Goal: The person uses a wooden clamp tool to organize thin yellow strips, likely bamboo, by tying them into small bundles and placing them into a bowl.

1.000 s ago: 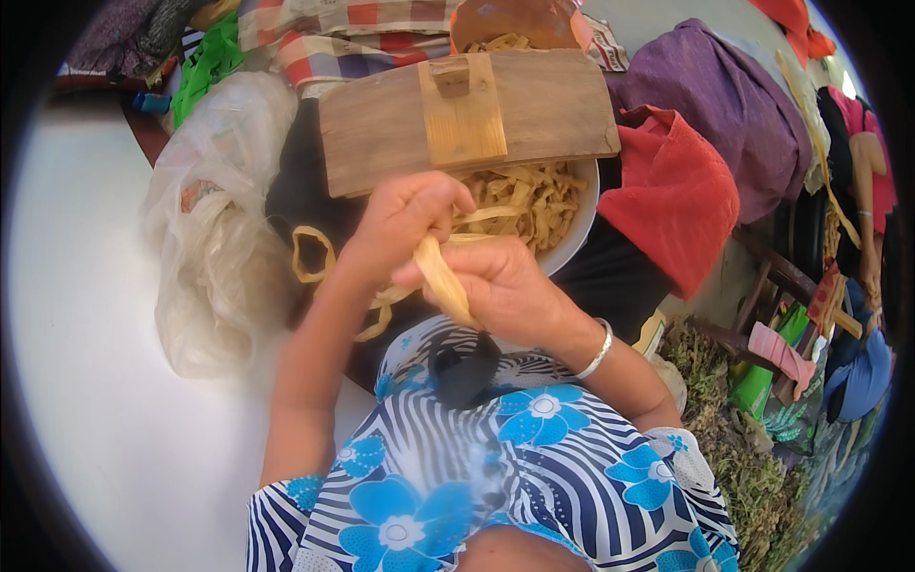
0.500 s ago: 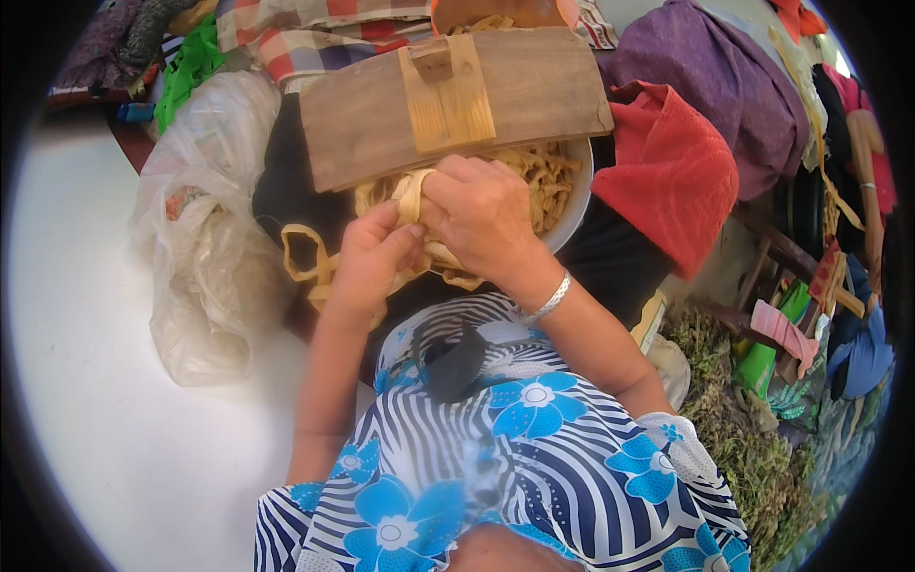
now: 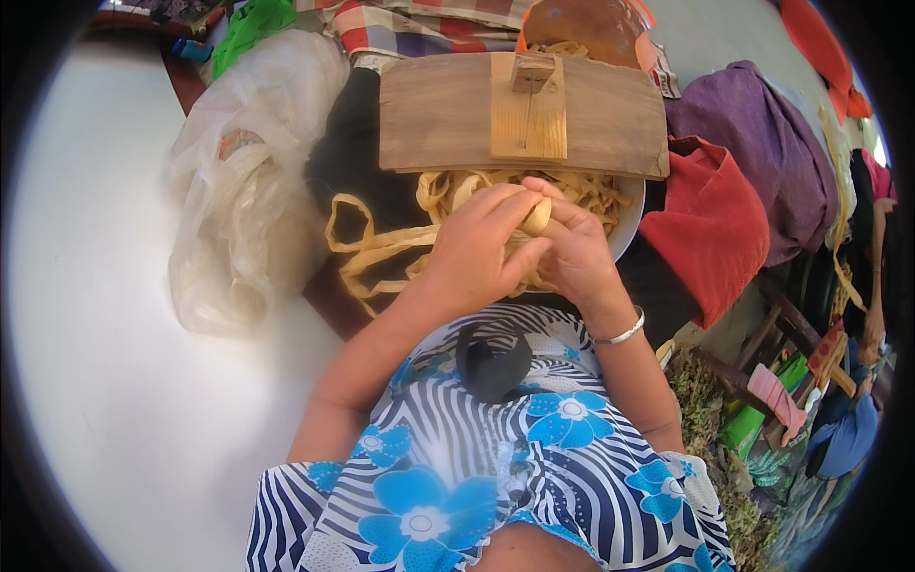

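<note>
Both hands meet over the near side of a pale basin (image 3: 631, 221). Between them is a folded end of a pale yellow flat strip (image 3: 537, 217), like straw or plant fibre. My left hand (image 3: 481, 243) is closed on it from the left, back upward. From the right, my right hand (image 3: 579, 250) closes on it too, palm side partly showing. Loose loops of the strip (image 3: 355, 250) trail out to the left of my hands. More curled strips (image 3: 615, 195) fill the basin. A wooden board (image 3: 434, 114) with a small wooden block (image 3: 532, 72) on it lies across the basin.
At left, a crumpled clear plastic bag (image 3: 243, 191) stands on a white surface (image 3: 100, 315). Red cloth (image 3: 710, 224) and a purple cloth bundle (image 3: 753, 157) sit to the right. An orange container (image 3: 591, 30) is behind the board. Dried plants (image 3: 701, 396) lie lower right.
My right hand has turned from back upward to partly palm showing, and my left hand has come up over the strip. The whole view has shifted, with the board and basin now further right.
</note>
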Action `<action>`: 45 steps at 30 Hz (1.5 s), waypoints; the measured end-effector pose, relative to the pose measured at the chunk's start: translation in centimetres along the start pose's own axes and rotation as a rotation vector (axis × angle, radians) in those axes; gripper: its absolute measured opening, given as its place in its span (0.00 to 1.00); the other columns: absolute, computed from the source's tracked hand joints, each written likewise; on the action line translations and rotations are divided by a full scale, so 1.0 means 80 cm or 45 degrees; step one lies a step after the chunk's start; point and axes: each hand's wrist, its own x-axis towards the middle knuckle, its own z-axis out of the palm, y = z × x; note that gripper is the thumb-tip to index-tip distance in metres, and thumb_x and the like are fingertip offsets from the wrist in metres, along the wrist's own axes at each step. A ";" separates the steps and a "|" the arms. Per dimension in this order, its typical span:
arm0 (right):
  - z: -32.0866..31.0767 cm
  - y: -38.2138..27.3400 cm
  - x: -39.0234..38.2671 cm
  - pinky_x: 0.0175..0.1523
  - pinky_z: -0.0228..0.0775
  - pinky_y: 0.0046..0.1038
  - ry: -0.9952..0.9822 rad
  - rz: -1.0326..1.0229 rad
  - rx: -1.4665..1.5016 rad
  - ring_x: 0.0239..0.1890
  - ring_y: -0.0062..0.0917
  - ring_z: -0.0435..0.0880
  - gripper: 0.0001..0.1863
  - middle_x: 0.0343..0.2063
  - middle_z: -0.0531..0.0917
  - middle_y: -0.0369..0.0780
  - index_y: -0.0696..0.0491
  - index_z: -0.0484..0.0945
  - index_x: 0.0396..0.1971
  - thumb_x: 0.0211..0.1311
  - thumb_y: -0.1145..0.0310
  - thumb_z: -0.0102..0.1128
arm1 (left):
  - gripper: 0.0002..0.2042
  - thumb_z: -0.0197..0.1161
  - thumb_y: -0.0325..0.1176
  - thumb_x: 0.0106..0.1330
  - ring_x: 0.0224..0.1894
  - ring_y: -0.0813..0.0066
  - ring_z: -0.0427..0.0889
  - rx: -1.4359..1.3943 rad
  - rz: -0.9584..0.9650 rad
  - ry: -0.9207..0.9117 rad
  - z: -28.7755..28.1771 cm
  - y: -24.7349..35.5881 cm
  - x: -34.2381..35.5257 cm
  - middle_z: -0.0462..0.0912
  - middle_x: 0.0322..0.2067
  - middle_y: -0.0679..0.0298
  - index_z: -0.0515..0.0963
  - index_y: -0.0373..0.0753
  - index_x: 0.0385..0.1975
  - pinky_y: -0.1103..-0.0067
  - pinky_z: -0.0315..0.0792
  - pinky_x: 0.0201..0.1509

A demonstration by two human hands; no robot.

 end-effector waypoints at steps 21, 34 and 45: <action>-0.015 -0.084 0.007 0.51 0.69 0.21 0.053 -0.557 -0.999 0.45 0.16 0.77 0.17 0.45 0.80 0.38 0.59 0.75 0.52 0.66 0.69 0.55 | 0.05 0.62 0.32 0.63 0.29 0.53 0.78 0.153 -0.049 -0.030 -0.018 -0.028 0.002 0.79 0.26 0.55 0.75 0.38 0.31 0.69 0.71 0.30; -0.052 -0.123 0.007 0.32 0.66 0.16 0.017 -0.266 -0.917 0.25 0.12 0.71 0.17 0.26 0.79 0.31 0.59 0.75 0.53 0.67 0.70 0.56 | 0.08 0.58 0.30 0.68 0.31 0.87 0.71 -0.598 -0.651 -0.425 -0.053 -0.060 0.041 0.76 0.26 0.72 0.78 0.31 0.33 0.84 0.69 0.37; -0.018 -0.101 0.059 0.26 0.61 0.15 0.088 -0.353 -0.916 0.21 0.11 0.70 0.09 0.21 0.76 0.31 0.60 0.81 0.35 0.65 0.70 0.56 | 0.08 0.57 0.31 0.67 0.29 0.82 0.72 -0.711 -0.673 -0.469 -0.042 -0.097 0.087 0.77 0.25 0.68 0.78 0.33 0.35 0.81 0.69 0.35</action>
